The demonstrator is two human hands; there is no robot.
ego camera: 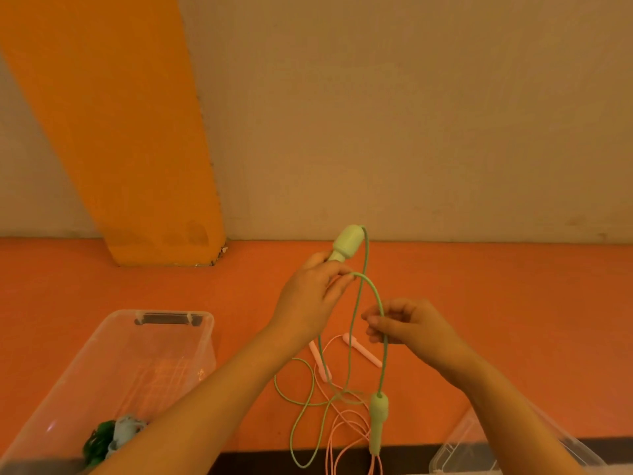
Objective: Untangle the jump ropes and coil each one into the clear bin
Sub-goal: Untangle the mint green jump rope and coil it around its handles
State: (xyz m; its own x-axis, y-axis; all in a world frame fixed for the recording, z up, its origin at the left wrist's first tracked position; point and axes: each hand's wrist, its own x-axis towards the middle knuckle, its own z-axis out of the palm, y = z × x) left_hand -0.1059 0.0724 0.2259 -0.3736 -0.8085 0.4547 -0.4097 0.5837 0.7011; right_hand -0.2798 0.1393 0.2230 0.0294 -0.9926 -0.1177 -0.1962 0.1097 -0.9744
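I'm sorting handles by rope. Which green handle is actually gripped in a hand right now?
The upper green handle, gripped by the left hand. The lower green handle hangs free on the cord that the right hand pinches.

The long clear plastic bin (113, 365) is glossy and see-through. The pale green jump rope's matt moulded handles (378, 419) look smooth. The orange surface (496, 303) looks matt.

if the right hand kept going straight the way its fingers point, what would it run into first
Probably the left hand. The right hand pinches the green rope, fingers pointing left, and only that rope's other strand hangs between them. Depth is unclear, so it might pass in front.
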